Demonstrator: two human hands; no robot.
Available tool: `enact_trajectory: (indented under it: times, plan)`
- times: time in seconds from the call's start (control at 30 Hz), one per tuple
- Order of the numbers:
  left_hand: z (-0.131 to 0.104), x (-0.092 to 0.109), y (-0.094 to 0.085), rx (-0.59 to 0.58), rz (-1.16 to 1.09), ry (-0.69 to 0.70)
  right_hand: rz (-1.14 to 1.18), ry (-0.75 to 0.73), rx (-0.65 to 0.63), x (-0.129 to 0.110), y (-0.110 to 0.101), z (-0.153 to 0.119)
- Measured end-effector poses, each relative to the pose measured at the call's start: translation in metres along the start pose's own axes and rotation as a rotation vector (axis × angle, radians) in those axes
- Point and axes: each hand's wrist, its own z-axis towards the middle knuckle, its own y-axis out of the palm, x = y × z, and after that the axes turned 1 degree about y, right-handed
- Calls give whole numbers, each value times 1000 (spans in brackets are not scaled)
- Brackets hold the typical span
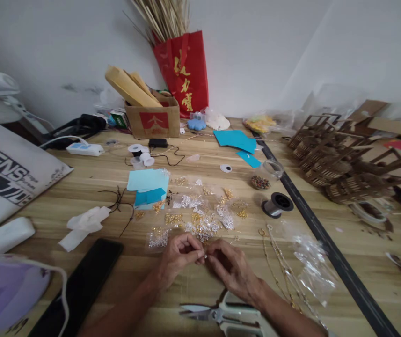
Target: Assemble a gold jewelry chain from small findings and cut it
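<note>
My left hand (pixel 179 257) is closed in a pinch at the front middle of the table, with a tiny pale bead (pixel 205 256) at its fingertips. Close against that bead, the fingertips of my right hand (pixel 235 271) are also drawn together; what they grip is too small to make out. Just beyond both hands lie small clear bags of silver and gold beads (pixel 203 228). Scissors with pale handles (pixel 217 312) lie partly beneath my right wrist. Gold and silver chains (pixel 280 262) are stretched out to the right of that hand.
A wire spool (pixel 277 205) and a jar of dark beads (pixel 260 181) stand right of the bead bags. A black phone (pixel 81 285) lies left of my left forearm. Brown woven baskets (pixel 340 164) crowd the right side. A cardboard box (pixel 153 119) and red bag (pixel 189 75) stand at the back.
</note>
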Motion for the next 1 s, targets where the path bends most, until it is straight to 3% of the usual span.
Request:
enact_trajectory:
  times: [0.6,1.0]
  plan:
    - [-1,-5,2,-19,86,12,-32,-99,0,-1,-1,2]
    - [-2,-8,5,19,138,-76,-24,-69,-50,0,-2,1]
